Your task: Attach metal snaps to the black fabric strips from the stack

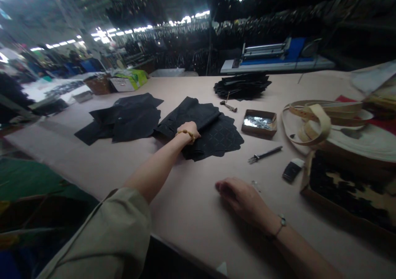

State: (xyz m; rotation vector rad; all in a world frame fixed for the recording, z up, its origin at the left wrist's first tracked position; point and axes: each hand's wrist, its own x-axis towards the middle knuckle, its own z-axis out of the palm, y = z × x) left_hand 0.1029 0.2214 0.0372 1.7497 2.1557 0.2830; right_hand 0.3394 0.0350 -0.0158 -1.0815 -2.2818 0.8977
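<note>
My left hand [187, 130] reaches forward and grips the near edge of a stack of black cut pieces with a quilted diamond pattern [213, 134]; a beaded bracelet is on its wrist. My right hand [239, 196] rests palm down on the tan table [185, 213], fingers together, holding nothing. A small shiny metal bit [255, 185] lies just beyond its knuckles. A second heap of black pieces [123, 118] lies to the left of the stack.
A pronged metal tool [264, 154], a small dark block [292, 170], a brown box of shiny parts [259, 123], a hammer [228, 105], another black stack [241, 86], coiled tan strapping [318, 120], a cardboard box [349, 188] at right, a blue machine [272, 54] behind.
</note>
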